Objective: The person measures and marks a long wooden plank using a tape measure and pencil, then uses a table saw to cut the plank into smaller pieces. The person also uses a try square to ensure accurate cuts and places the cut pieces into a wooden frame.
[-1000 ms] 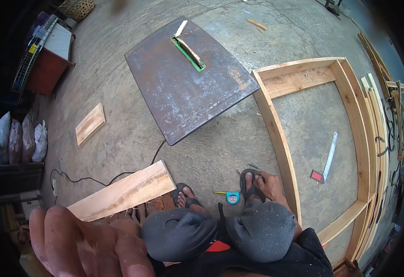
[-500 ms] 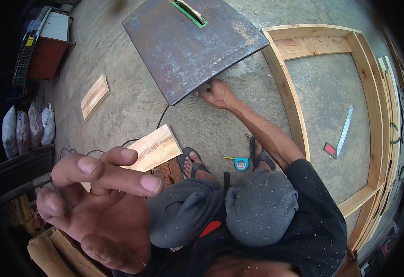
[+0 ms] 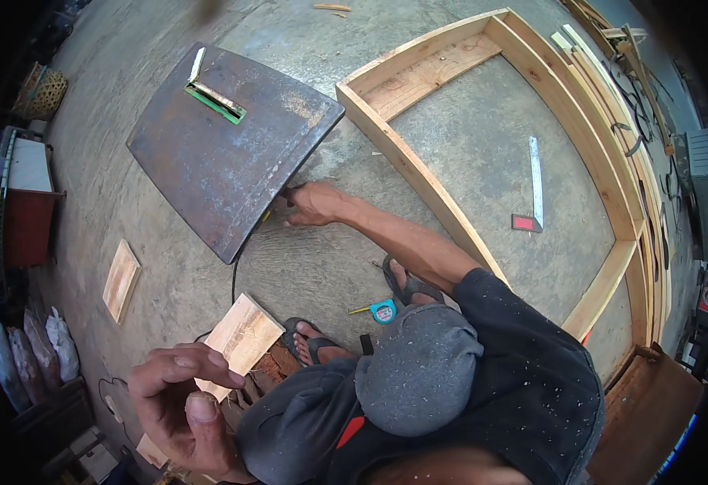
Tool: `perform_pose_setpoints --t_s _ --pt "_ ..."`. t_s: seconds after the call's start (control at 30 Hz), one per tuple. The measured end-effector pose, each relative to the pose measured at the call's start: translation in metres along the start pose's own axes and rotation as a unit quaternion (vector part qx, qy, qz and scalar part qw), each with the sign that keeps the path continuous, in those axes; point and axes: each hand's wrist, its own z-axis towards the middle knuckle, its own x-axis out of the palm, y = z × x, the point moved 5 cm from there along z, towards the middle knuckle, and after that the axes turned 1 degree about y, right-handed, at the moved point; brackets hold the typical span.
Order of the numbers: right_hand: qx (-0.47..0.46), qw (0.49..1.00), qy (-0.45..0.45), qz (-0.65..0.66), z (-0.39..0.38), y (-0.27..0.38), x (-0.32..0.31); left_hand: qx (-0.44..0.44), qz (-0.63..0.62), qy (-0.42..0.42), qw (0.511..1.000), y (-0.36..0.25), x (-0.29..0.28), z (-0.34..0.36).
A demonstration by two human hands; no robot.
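A table saw with a dark, worn metal top stands ahead, a green-edged slot in its surface with a blade at it. My right hand is at the near right edge of this top, low beside its underside. Its fingers look apart, but their tips are partly hidden, and a small yellow spot shows near them. My left hand is raised at the lower left, fingers loosely curled and thumb apart, with nothing in it. Beyond it a short wooden board lies over a reddish-brown block by my foot.
A large wooden frame lies on the concrete floor at right, with a try square inside. A blue tape measure sits between my feet. Another board lies left. Filled sacks stand at far left; long timber strips lean right.
My view has swung right, so the saw and frame sit further left. My left hand has dropped lower and its fingers have curled more. The right hand stays at the saw's edge.
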Motion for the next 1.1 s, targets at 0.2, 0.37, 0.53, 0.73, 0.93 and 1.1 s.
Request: perform_pose_setpoints --t_s 0.2,0.37,0.53,0.73,0.93,1.1 --pt "0.199 0.939 -0.061 0.276 -0.162 -0.017 -0.086 -0.105 0.215 0.358 0.902 0.042 -0.009 -0.005" --pt "0.507 0.696 -0.456 -0.222 -0.425 -0.234 -0.156 -0.082 0.246 0.469 0.844 0.071 -0.014 -0.012" --pt "0.688 0.644 -0.328 -0.065 -0.469 -0.314 -0.130 -0.043 0.173 0.427 0.886 0.063 -0.010 -0.011" --pt "0.506 0.737 -0.441 -0.082 -0.415 -0.264 -0.171 -0.203 0.045 0.274 0.939 0.185 -0.040 -0.045" --pt "0.348 0.805 -0.473 0.087 -0.341 -0.173 -0.143 -0.348 0.404 0.175 0.828 0.389 -0.155 -0.148" --pt "0.329 0.842 -0.426 0.038 -0.309 -0.067 -0.145 -0.344 0.481 0.274 0.759 0.418 -0.156 -0.133"
